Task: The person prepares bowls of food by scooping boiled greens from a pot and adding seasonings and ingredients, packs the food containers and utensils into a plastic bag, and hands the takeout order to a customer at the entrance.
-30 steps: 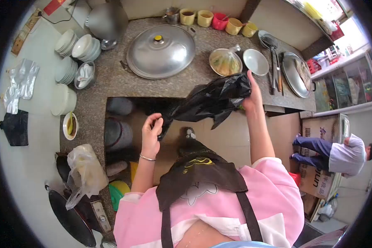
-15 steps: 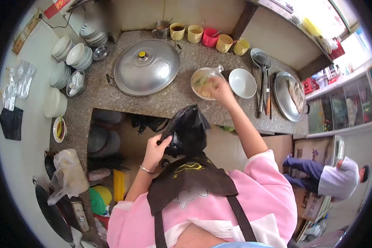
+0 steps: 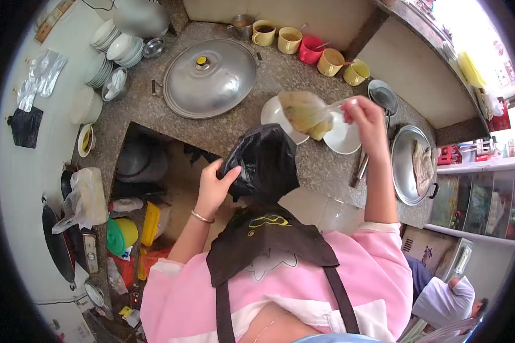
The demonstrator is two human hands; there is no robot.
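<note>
My left hand grips the rim of a black plastic bag, which hangs opened in front of my apron. In my right hand, the fingers pinch the gathered neck of a clear plastic bag with yellowish-green food inside. This clear bag is tilted above the counter, over two white bowls. One bowl lies partly behind it and the black bag; the other bowl is below my right hand.
On the stone counter sits a large domed metal lid. Several cups, including a red cup, line the back wall. A metal pan with a pale flat piece of food lies right. Another person is at the lower right.
My right hand has lifted the clear bag off the left bowl and moved right with it. My left hand still holds the black bag, whose mouth now shows wider. The view has turned.
</note>
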